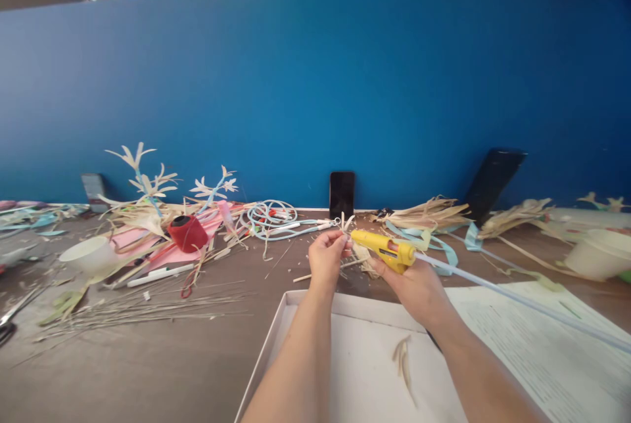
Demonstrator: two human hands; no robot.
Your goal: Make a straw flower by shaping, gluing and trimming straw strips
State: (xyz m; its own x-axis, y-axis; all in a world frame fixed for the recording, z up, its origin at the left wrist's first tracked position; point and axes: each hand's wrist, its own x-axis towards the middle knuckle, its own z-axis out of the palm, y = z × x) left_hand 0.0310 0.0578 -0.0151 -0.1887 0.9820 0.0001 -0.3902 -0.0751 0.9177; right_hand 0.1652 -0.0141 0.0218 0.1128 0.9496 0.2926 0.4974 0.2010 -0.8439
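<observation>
— Beyond the fingers I've got a tall blue partition (315, 94), and under them a brown counter (148, 364) strewn with straw (428, 215). Where's the piece being worked on?

— At the left fingers (340, 244), just past the white tray (367, 309): what looks like a small pale flower (346, 221), its petals poking up above the grip.

— How would I do this step well from here?

— I'd brace the left fingers, bring the nozzle (353, 237) right to the spot, and squeeze out only a small bead. Hot glue that near could reach skin, I reckon, so I'd angle the tip away. The long glue stick (497, 288) trailing behind the right fingers (387, 273) should run free of snags.

— And the fingers themselves?

— The left ones are pressed together, pinching the flower. The right ones wrap the handle of the yellow glue gun (382, 247); whether one is pulling the trigger, or the nozzle touches the flower, I can't tell.
</observation>
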